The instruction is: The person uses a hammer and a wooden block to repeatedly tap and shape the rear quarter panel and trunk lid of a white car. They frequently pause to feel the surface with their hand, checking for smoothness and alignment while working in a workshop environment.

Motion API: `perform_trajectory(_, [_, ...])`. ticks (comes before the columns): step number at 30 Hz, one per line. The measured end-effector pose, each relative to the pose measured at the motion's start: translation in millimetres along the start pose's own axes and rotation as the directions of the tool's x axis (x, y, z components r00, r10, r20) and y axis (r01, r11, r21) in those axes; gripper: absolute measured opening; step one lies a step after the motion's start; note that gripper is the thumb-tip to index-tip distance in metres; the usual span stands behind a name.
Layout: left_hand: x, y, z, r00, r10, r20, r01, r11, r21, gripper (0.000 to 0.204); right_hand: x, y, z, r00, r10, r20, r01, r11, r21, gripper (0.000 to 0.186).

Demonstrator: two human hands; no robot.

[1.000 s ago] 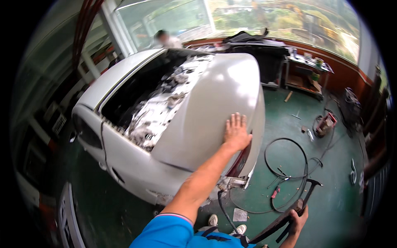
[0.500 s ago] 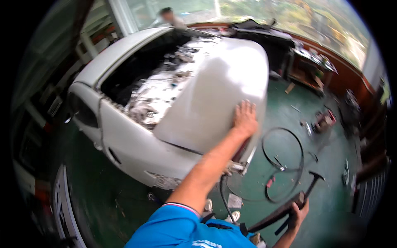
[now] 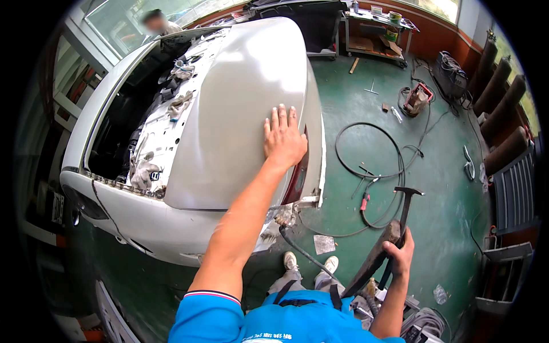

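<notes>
The right hand [image 3: 402, 251], raised beside the body, has its grip curled around a hammer [image 3: 406, 208] and a dark bar [image 3: 370, 263]. Beyond, the left hand [image 3: 284, 140] reaches out palm-down, fingers slightly spread, on the trunk lid [image 3: 240, 108] near its rear edge.

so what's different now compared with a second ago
The view shifted: the car now appears further left and higher. Nothing was visibly taken hold of or let go. As before, the left hand rests on the lid and the right hand holds the hammer and dark bar.
</notes>
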State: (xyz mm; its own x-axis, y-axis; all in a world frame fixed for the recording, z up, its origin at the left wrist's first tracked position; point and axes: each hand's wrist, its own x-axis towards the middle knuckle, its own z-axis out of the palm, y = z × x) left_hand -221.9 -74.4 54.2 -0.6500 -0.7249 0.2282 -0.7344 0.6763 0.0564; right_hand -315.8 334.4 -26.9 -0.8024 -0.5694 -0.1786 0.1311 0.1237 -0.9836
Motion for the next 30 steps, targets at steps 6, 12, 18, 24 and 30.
perform_trajectory(6, [1, -2, 43, 0.999, 0.003, 0.038, -0.008, 0.992, 0.125, 0.085, -5, -12, 5, 1.0, -0.005, 0.02, 0.005, 1.0, 0.005, 0.076])
perform_trajectory(12, [7, -13, 28, 0.991, 0.069, 0.111, -0.064, 0.997, -0.048, 0.083, -11, -5, -2, 1.0, -0.03, -0.01, 0.03, 0.999, 0.034, 0.079])
perform_trajectory(18, [-63, -93, 4, 0.944, 0.326, 0.058, -0.289, 0.897, -0.335, 0.056, -11, 7, -16, 0.999, 0.012, -0.037, -0.01, 0.999, 0.044, 0.085])
perform_trajectory(24, [-243, -178, -37, 0.999, 0.028, -0.029, -0.029, 0.998, -0.055, 0.057, -4, 11, -17, 0.999, 0.042, -0.024, -0.042, 0.999, -0.003, 0.086])
perform_trajectory(30, [-290, -204, -26, 0.993, -0.099, -0.061, 0.097, 0.995, -0.023, 0.065, 2, 2, 12, 1.0, 0.021, -0.019, -0.023, 0.994, -0.104, 0.08])
